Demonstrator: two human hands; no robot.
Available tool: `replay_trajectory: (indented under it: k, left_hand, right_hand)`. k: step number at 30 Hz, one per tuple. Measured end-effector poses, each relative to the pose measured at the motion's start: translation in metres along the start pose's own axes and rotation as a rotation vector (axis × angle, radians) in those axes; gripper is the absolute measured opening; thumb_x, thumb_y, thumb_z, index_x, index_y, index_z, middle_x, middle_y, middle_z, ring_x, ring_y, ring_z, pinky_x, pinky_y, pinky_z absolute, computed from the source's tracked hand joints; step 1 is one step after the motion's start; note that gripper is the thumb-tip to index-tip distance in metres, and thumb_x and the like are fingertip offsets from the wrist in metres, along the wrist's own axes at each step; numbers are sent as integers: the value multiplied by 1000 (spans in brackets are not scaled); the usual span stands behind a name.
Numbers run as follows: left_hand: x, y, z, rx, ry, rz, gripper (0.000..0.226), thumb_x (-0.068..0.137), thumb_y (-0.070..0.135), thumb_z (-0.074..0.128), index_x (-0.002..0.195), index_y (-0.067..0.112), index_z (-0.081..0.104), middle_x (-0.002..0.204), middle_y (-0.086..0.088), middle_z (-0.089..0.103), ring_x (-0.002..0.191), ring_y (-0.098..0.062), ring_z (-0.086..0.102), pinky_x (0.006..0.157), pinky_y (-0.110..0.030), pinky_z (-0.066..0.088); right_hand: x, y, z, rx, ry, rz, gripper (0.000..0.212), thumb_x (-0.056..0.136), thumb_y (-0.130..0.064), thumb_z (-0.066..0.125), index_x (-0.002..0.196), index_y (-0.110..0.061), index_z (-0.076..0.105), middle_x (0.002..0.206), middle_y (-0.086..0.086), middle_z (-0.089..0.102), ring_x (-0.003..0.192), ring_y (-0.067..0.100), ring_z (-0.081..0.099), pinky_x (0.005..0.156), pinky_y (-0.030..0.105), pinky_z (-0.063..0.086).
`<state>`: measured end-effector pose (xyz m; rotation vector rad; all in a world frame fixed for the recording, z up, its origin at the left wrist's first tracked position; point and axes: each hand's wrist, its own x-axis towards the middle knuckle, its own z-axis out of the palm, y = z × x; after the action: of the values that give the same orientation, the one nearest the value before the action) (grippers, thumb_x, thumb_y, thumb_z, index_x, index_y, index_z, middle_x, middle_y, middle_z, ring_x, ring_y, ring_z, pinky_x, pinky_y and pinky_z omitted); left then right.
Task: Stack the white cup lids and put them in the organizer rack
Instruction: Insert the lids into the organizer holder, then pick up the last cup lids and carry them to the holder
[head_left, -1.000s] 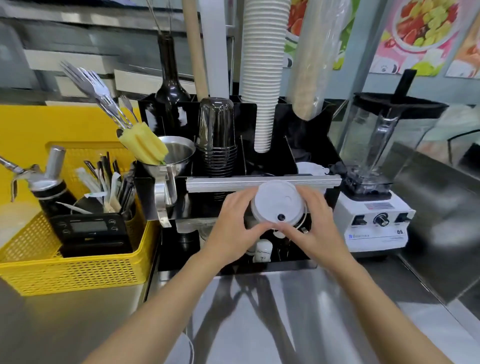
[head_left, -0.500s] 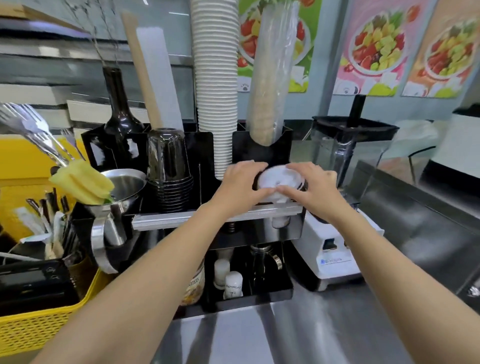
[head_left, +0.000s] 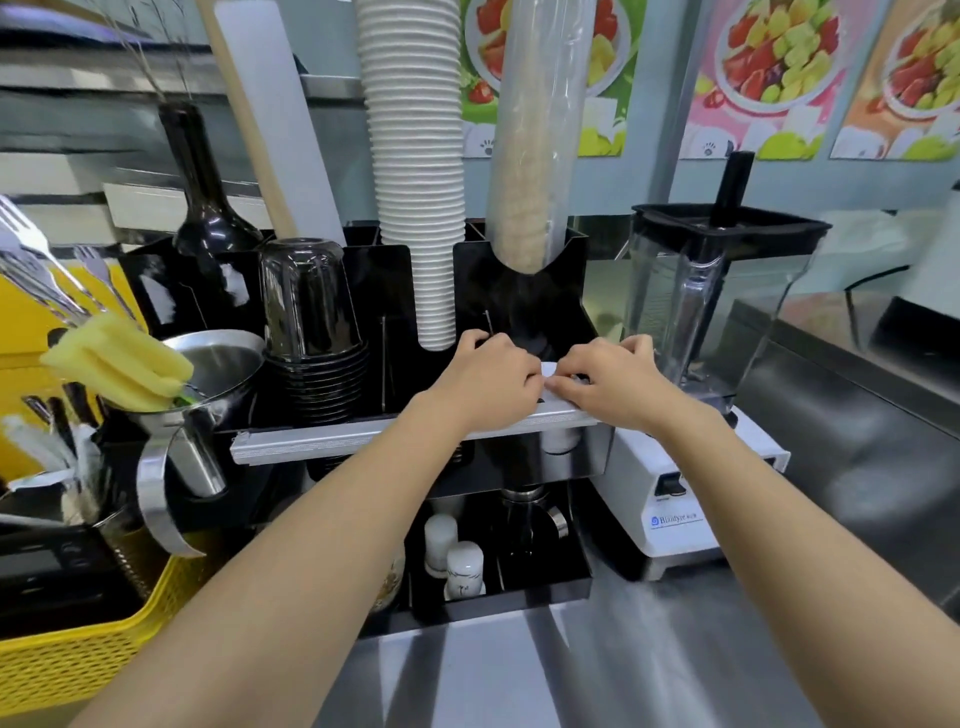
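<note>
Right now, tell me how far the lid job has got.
Looks done: the white lids are gathered and carried up to the black organizer rack. In hand: left hand and right hand press them into its right compartment; only a sliver shows. Left: letting go. Whether they sit fully seated is hidden.

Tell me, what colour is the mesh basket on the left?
Yellow plastic mesh basket, clearest in the head view.

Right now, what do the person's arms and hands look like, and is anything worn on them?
Both forearms are bare, no sleeves showing. The left hand and right hand wear no gloves; no rings, watch or bracelet are visible. Nails appear short.
</note>
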<state>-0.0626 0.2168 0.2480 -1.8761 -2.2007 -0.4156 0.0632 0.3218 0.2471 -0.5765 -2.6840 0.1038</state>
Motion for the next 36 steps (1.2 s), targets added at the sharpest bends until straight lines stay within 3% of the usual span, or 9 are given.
replay_trajectory:
  k: [4, 9, 13, 16, 21, 25, 29, 33, 36]
  left_hand:
    - [-3, 2, -2, 0, 23, 8, 32, 91, 22, 36, 78, 11, 64, 83, -1, 64, 95, -20, 52, 103, -39, 21]
    - [-31, 3, -11, -53, 191, 19, 30, 91, 34, 46, 111, 16, 60, 122, 2, 60, 128, -14, 37, 111, -36, 0]
    - [-87, -1, -28, -100, 328, 54, 39, 88, 38, 53, 120, 16, 56, 132, -1, 55, 130, -17, 38, 111, -34, 11]
    - [-138, -8, -38, -170, 346, 30, 46, 85, 42, 53, 123, 17, 53, 131, 0, 55, 130, -16, 39, 111, -35, 18]
    - [-226, -26, -27, -211, 299, -158, 48, 83, 44, 53, 124, 18, 52, 129, 1, 56, 126, -17, 43, 106, -36, 26]
    - [-295, -43, -2, -225, 218, -352, 52, 82, 50, 49, 125, 21, 50, 130, 1, 56, 126, -17, 42, 105, -37, 26]
    - [-359, -56, 24, -254, 41, -535, 60, 82, 52, 55, 133, 24, 40, 140, 1, 45, 133, -18, 31, 109, -40, 20]
    - [-420, -64, 54, -343, -205, -659, 77, 76, 58, 59, 138, 26, 27, 146, -2, 33, 135, -20, 21, 109, -41, 17]
    - [-436, -57, 72, -340, -303, -678, 78, 67, 65, 57, 132, 28, 33, 136, -1, 44, 126, -23, 33, 97, -34, 25]
  right_hand:
    - [-2, -4, -2, -7, -15, 7, 33, 91, -35, 41, 69, -18, 58, 80, 1, 60, 76, 16, 49, 76, 35, 17]
    - [-15, -11, -12, -82, 128, -62, 30, 89, -39, 47, 114, -24, 57, 122, -4, 57, 106, 13, 49, 88, 39, 22]
    - [-38, -45, -15, 66, 412, -160, 41, 84, -32, 59, 119, -11, 56, 131, 12, 52, 112, 27, 53, 86, 43, 33]
    - [-58, -83, -4, 185, 461, -252, 45, 84, -34, 55, 120, -8, 54, 127, 14, 55, 114, 29, 53, 87, 41, 40]
    - [-90, -145, 52, 346, 148, -335, 56, 84, -34, 61, 130, -9, 43, 134, 13, 49, 124, 27, 44, 98, 47, 41]
    - [-119, -189, 113, 366, -127, -374, 68, 83, -44, 58, 138, -14, 32, 144, 8, 37, 131, 22, 34, 105, 40, 32]
    - [-154, -228, 170, 366, -400, -383, 79, 80, -51, 58, 142, -20, 19, 150, 4, 26, 133, 21, 25, 106, 37, 20]
    - [-185, -259, 208, 371, -606, -368, 82, 76, -50, 60, 140, -20, 19, 150, 3, 27, 131, 22, 28, 105, 37, 20]
    - [-196, -256, 220, 385, -651, -301, 79, 76, -49, 58, 140, -21, 19, 149, 2, 29, 129, 22, 30, 103, 36, 22]
